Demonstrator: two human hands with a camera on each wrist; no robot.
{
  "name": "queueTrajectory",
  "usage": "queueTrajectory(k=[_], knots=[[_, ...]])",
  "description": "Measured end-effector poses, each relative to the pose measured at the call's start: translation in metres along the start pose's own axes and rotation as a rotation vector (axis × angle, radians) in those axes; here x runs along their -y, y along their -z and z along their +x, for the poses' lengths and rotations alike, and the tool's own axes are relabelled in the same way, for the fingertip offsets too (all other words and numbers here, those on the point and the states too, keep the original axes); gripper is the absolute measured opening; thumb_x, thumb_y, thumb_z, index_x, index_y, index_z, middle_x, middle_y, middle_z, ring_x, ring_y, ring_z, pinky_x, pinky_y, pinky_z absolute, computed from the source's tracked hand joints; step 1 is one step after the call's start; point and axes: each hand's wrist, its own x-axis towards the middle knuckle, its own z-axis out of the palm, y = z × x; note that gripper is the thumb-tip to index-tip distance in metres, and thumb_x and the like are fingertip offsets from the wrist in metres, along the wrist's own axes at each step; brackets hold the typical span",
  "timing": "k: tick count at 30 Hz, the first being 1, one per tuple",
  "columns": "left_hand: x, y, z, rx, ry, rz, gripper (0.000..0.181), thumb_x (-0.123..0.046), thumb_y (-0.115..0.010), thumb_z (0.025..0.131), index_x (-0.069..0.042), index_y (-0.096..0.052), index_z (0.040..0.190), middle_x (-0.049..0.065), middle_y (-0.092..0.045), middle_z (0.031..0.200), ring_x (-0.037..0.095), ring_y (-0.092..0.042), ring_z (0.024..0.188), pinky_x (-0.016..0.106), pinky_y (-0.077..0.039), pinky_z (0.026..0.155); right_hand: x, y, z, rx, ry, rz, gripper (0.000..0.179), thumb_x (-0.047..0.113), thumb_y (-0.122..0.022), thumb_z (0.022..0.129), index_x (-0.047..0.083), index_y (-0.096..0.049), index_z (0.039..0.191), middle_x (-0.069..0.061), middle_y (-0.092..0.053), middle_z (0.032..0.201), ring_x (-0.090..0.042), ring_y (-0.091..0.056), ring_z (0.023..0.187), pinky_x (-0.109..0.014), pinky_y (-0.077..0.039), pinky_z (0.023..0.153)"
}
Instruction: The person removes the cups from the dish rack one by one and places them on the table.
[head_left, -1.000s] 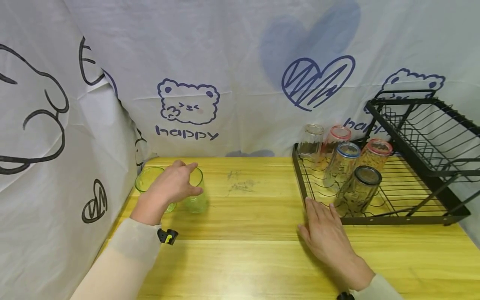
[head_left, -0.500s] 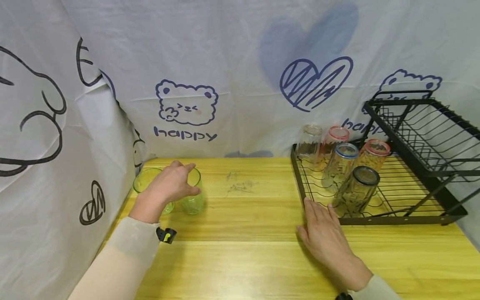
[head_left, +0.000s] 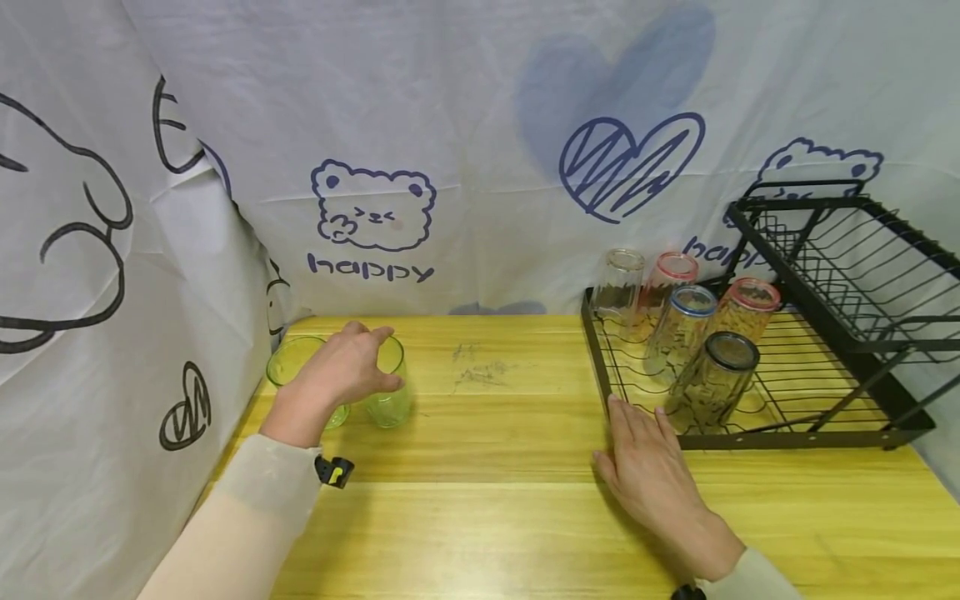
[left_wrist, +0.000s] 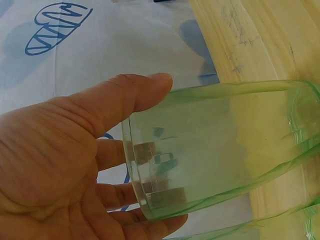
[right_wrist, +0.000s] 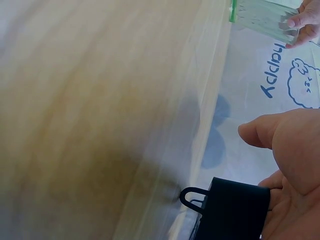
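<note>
My left hand (head_left: 337, 375) reaches over a clear green drinking glass (head_left: 390, 407) at the table's back left. In the left wrist view, thumb and fingers grip one end of this glass (left_wrist: 210, 145) from opposite sides. Just left of it stands a second green glass (head_left: 291, 360), partly covered by the hand. My right hand (head_left: 648, 475) rests its straight fingers at the front left corner of a black wire dish rack (head_left: 787, 440). The right wrist view shows its fingers behind the dark rack edge (right_wrist: 235, 210), thumb apart.
Several glasses stand in the rack's lower tier, among them a blue-rimmed glass (head_left: 671, 342) and a dark glass (head_left: 708, 387). An upper wire tier (head_left: 877, 275) rises at the right. Printed white cloth (head_left: 480, 150) hangs behind and left of the wooden table (head_left: 480, 517).
The head view has shifted very slightly. Both hands keep their places, the left at the green glass and the right at the rack.
</note>
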Motion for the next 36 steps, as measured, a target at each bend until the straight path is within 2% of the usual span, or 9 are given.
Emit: queueTrajectory(k=[10, 16, 27, 36], knots=[[-0.001, -0.002, -0.001, 0.011, 0.025, -0.015, 0.09, -0.037, -0.081, 0.092, -0.003, -0.036, 0.163, 0.034, -0.04, 0.155, 0.052, -0.046, 0.139, 0.065, -0.044, 0.114, 0.0, -0.003, -0.001, 0.002, -0.005, 0.01, 0.078, 0.028, -0.078, 0.094, -0.008, -0.044, 0.154, -0.028, -0.056, 0.15, -0.046, -0.055, 0.138, -0.067, -0.028, 0.123], [-0.003, -0.003, -0.001, 0.007, 0.043, -0.019, 0.092, -0.038, -0.081, 0.092, -0.003, -0.035, 0.163, 0.035, -0.039, 0.156, 0.052, -0.044, 0.141, 0.066, -0.042, 0.115, -0.001, -0.004, -0.001, -0.01, 0.012, -0.001, 0.078, 0.028, -0.079, 0.094, -0.008, -0.044, 0.154, -0.029, -0.058, 0.147, -0.046, -0.056, 0.136, -0.067, -0.032, 0.121], [-0.005, -0.002, 0.002, -0.009, 0.032, 0.001, 0.091, -0.038, -0.081, 0.091, -0.002, -0.037, 0.162, 0.034, -0.041, 0.153, 0.052, -0.044, 0.138, 0.065, -0.043, 0.115, -0.002, -0.001, 0.001, 0.001, -0.004, 0.022, 0.078, 0.027, -0.077, 0.095, -0.009, -0.042, 0.155, -0.031, -0.057, 0.147, -0.048, -0.055, 0.135, -0.067, -0.038, 0.117], [-0.006, -0.003, 0.002, -0.008, 0.039, 0.013, 0.089, -0.037, -0.081, 0.092, -0.002, -0.038, 0.161, 0.034, -0.042, 0.153, 0.054, -0.044, 0.138, 0.066, -0.044, 0.113, -0.005, 0.018, 0.01, 0.095, -0.037, 0.086, 0.067, 0.028, -0.071, 0.101, -0.008, -0.047, 0.153, -0.032, -0.053, 0.15, -0.052, -0.055, 0.135, -0.068, -0.047, 0.109]])
